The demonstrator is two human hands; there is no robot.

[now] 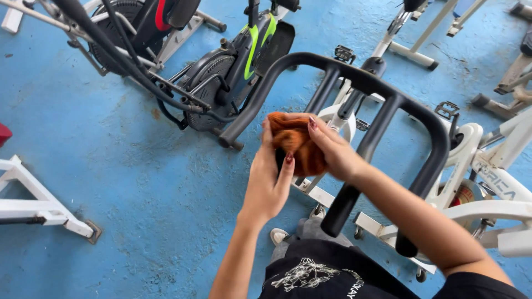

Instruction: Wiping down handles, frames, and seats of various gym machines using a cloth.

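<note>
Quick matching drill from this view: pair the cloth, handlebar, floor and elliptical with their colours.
Things:
1. cloth
2. handlebar
3. floor
4. elliptical

Colours:
A. blue
B. black with green stripes
C. orange
D. plain black

Pairs: 1-C, 2-D, 3-A, 4-B. Both hands, left and right, grip the cloth.
</note>
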